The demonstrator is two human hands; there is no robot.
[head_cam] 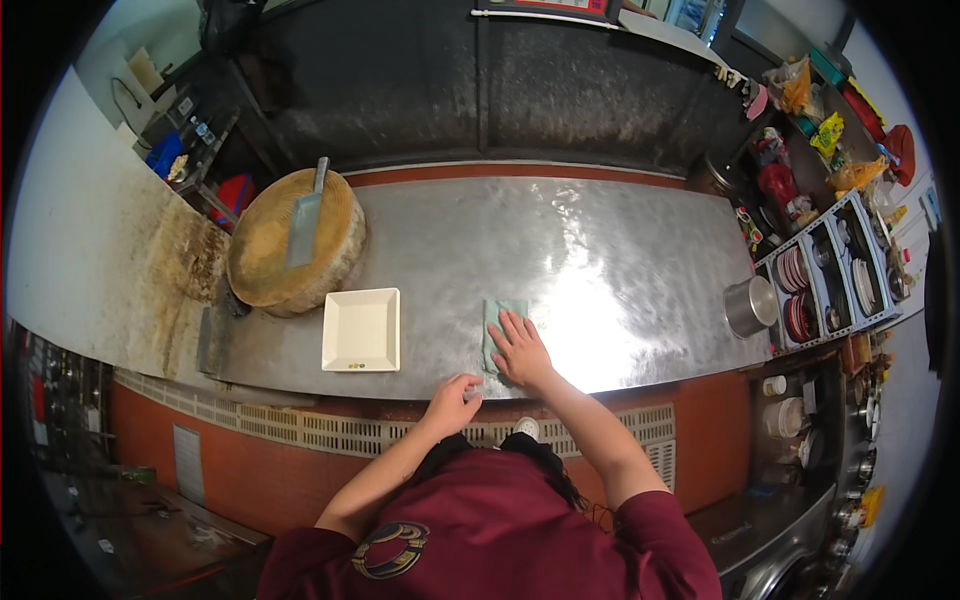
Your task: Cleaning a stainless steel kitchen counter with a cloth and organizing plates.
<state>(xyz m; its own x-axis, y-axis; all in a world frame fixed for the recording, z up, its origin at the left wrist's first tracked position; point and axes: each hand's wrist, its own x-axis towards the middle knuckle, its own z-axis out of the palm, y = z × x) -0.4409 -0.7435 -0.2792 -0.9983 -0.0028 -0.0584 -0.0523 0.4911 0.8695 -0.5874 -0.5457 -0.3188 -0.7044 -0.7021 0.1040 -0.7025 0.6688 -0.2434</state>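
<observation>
My right hand [523,358] lies flat on a folded pale-green cloth [492,322], fingers spread, near the front edge of the stainless steel table [450,255]. Some of the cloth is hidden under the palm. Just left of it, my left hand [451,407] hovers by the table's edge, empty, its fingers loosely bent and apart. Further left on the steel stands a square cream dish [361,330] with nothing in it. Behind that dish is a thick round wooden chopping block [259,240], and a cleaver [304,231] rests flat across its top.
A metal pot [750,306] stands at the table's right end, beside a blue-grey rack [817,240] of stacked plates. Dark panels [375,97] rise behind the table. A slotted drain grating [322,427] runs along the red floor [247,480] below its front edge.
</observation>
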